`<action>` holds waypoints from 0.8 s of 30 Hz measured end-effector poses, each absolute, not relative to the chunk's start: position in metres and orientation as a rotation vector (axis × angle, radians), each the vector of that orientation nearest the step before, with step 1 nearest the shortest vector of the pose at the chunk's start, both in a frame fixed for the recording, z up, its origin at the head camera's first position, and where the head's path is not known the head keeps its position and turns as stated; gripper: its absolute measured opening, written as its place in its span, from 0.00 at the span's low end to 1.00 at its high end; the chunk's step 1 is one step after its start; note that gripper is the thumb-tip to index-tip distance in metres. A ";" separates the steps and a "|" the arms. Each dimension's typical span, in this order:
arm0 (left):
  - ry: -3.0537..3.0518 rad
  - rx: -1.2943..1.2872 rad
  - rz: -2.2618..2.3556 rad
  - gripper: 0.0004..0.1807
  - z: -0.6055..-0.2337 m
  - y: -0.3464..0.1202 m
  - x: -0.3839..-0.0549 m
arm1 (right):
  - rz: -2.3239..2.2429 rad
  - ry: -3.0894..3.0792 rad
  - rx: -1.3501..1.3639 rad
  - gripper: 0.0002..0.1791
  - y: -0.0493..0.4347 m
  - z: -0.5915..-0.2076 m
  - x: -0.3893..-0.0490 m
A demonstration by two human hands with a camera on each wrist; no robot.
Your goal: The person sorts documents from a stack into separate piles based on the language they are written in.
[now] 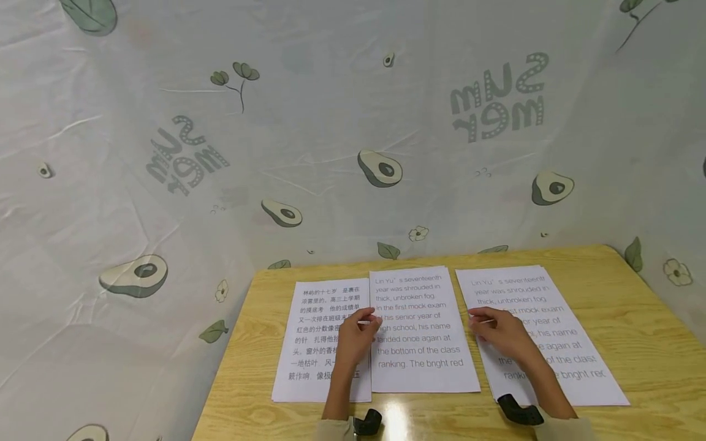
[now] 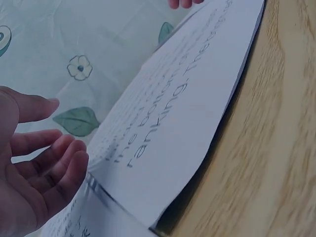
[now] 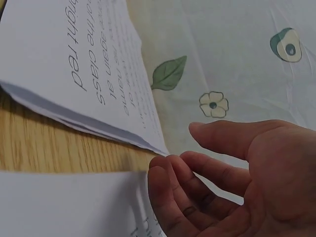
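Note:
My left hand [image 1: 356, 338] hovers where the stack of paper printed in Chinese [image 1: 322, 391] meets the middle stack printed in English [image 1: 425, 380]. In the left wrist view, that hand [image 2: 37, 185] has loosely bent fingers, the thumb apart from them, and nothing in its grasp. Over the left edge of the right-hand English stack [image 1: 584, 392] is my right hand [image 1: 503, 332]. The right wrist view shows this hand [image 3: 222, 182] likewise relaxed and holding nothing; whether its fingertips touch paper I cannot tell. Both hands partly cover the print below them.
All three stacks lie on a wood-grain table [image 1: 651, 343]. A strip of bare wood separates the middle and right stacks, while the left and middle ones adjoin. Behind the table hangs a pale sheet [image 1: 331, 122] with avocado and leaf prints. Black wrist straps [image 1: 518, 411] circle the forearms.

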State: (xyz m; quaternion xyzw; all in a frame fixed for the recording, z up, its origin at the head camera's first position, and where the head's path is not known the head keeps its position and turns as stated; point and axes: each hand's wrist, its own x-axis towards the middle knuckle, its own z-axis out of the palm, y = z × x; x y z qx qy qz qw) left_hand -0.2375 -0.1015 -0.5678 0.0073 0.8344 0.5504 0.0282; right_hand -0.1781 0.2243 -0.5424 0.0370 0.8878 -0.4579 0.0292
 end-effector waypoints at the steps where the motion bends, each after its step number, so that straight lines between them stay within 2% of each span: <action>1: 2.583 0.010 1.692 0.22 -0.569 -0.103 -0.238 | -1.397 2.747 0.109 0.25 0.223 -0.543 -0.179; 15: 2.664 -0.039 1.554 0.24 -0.576 -0.109 -0.237 | -1.342 2.798 0.082 0.26 0.212 -0.559 -0.180; 24: 2.755 0.103 1.430 0.25 -0.581 -0.108 -0.239 | -1.294 2.791 0.092 0.28 0.208 -0.555 -0.182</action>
